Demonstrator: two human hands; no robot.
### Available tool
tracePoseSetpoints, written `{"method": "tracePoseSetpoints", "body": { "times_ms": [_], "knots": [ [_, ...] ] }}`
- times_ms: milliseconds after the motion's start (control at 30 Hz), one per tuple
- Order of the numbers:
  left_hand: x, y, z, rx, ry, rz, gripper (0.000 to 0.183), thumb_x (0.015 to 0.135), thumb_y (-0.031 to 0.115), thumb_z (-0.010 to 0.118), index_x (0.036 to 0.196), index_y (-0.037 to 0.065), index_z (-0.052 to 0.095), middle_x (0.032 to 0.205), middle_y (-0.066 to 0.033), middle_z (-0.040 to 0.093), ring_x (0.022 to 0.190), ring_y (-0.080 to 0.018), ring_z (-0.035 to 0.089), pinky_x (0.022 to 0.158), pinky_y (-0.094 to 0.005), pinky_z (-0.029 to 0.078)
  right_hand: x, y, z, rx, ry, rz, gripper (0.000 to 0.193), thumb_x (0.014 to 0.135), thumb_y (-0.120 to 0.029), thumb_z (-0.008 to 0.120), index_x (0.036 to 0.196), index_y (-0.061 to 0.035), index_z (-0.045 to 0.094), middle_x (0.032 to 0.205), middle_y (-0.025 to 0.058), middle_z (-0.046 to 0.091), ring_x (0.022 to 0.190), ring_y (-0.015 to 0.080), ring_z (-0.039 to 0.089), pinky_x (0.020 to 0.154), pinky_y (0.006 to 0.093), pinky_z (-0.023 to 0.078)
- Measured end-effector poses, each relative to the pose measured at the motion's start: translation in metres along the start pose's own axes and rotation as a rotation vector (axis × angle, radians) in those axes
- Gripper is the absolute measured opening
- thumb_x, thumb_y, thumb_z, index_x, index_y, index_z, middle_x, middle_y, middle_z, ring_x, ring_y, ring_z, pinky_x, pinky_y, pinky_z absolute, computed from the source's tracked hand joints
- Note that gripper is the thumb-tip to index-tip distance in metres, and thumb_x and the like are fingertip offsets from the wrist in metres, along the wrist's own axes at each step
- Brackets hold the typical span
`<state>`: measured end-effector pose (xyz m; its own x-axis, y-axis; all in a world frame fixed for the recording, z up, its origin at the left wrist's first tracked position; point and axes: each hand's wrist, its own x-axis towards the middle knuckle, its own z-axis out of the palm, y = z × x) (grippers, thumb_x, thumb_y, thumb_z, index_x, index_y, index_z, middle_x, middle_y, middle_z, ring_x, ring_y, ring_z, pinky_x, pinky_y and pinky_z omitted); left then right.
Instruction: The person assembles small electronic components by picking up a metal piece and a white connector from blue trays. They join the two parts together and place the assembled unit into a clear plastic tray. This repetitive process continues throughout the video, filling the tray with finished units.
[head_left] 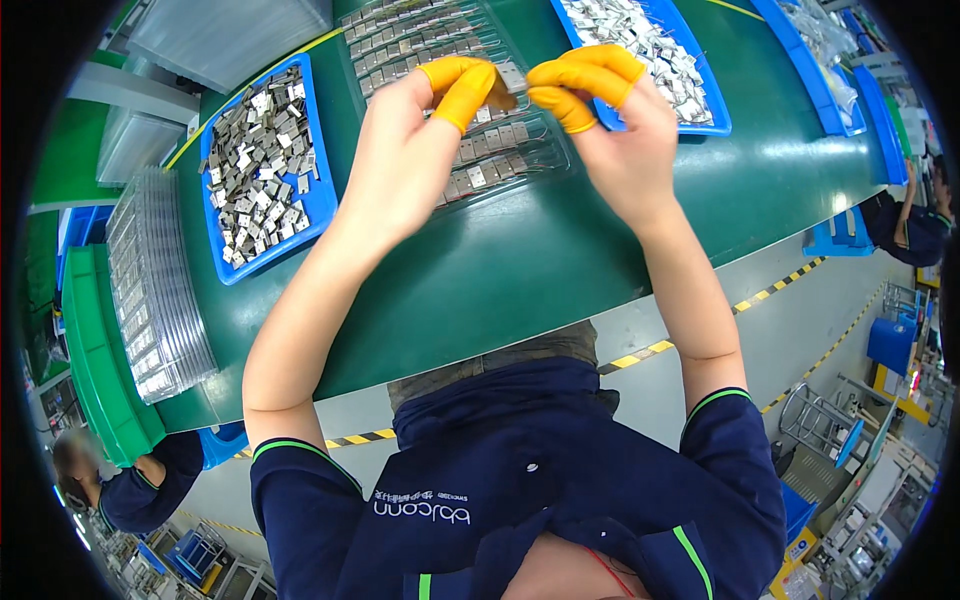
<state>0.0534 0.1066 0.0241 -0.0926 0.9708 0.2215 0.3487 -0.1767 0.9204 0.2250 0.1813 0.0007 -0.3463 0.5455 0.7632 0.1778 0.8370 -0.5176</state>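
Both hands meet over a clear plastic tray (567, 160) with rows of small silver metal parts. My left hand (415, 135), with yellow finger cots, is closed in a pinch on a small silver-white rectangular part (512, 77). My right hand (620, 125), also in yellow finger cots, pinches at the right side of that part; its fingertips hide the exact grip. A brownish patch shows below the part, by the left fingertips, too blurred to name. To the left lies a blue tray (327, 200) of loose grey metal pieces; beyond my right hand, another blue tray (722, 115) holds white pieces.
Stacked clear plastic trays (160, 290) stand at the left end of the green table (480, 290), beside a green bin (105, 370). More blue trays (885, 125) line the far right. Co-workers (150, 485) are at the left and right edges.
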Motion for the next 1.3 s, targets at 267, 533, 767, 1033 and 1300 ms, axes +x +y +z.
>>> {"method": "tracePoseSetpoints", "body": {
  "times_ms": [267, 533, 767, 1033, 1300],
  "knots": [
    [-0.055, -0.002, 0.001, 0.790, -0.393, 0.279, 0.059, 0.080, 0.028, 0.062, 0.131, 0.005, 0.041, 0.137, -0.0148, 0.038, 0.132, -0.0279, 0.029, 0.109, -0.0430, 0.022, -0.021, 0.002, -0.039, -0.229, -0.263, 0.010, 0.016, 0.067, -0.006, 0.073, 0.082, -0.0066, 0.068, 0.082, 0.0056, 0.059, 0.077, 0.0237, 0.056, 0.068, 0.0317, 0.046],
    [-0.053, -0.010, 0.012, 0.801, -0.472, 0.295, 0.057, 0.080, 0.024, 0.059, 0.129, 0.002, 0.042, 0.136, -0.0138, 0.040, 0.133, -0.0262, 0.028, 0.110, -0.0431, 0.019, -0.033, 0.003, -0.028, -0.242, -0.386, -0.044, 0.015, 0.065, -0.008, 0.072, 0.080, -0.0078, 0.067, 0.083, 0.0037, 0.057, 0.084, 0.0211, 0.053, 0.079, 0.0336, 0.040],
    [-0.055, -0.018, 0.015, 0.752, -0.449, 0.281, 0.056, 0.080, 0.025, 0.058, 0.128, 0.000, 0.043, 0.135, -0.0183, 0.039, 0.131, -0.0276, 0.030, 0.110, -0.0413, 0.022, -0.035, 0.006, -0.027, -0.287, -0.426, -0.049, 0.013, 0.065, -0.008, 0.072, 0.077, -0.0066, 0.067, 0.084, 0.0040, 0.058, 0.087, 0.0206, 0.053, 0.082, 0.0335, 0.040],
    [-0.056, -0.020, 0.017, 0.811, -0.428, 0.293, 0.062, 0.079, 0.035, 0.061, 0.127, 0.000, 0.043, 0.134, -0.0185, 0.041, 0.130, -0.0278, 0.032, 0.109, -0.0408, 0.024, -0.021, 0.003, -0.030, -0.413, -0.607, -0.244, 0.011, 0.068, -0.010, 0.061, 0.078, -0.0054, 0.065, 0.089, 0.0037, 0.058, 0.095, 0.0189, 0.053, 0.091, 0.0330, 0.039],
    [-0.054, -0.016, 0.021, 0.830, -0.431, 0.282, 0.067, 0.075, 0.040, 0.063, 0.127, 0.002, 0.045, 0.134, -0.0150, 0.042, 0.131, -0.0268, 0.031, 0.109, -0.0414, 0.023, -0.021, 0.008, -0.031, -0.406, -0.650, -0.240, 0.017, 0.070, -0.011, 0.058, 0.084, -0.0062, 0.064, 0.093, 0.0037, 0.058, 0.098, 0.0194, 0.052, 0.091, 0.0329, 0.039]
  ]
}}
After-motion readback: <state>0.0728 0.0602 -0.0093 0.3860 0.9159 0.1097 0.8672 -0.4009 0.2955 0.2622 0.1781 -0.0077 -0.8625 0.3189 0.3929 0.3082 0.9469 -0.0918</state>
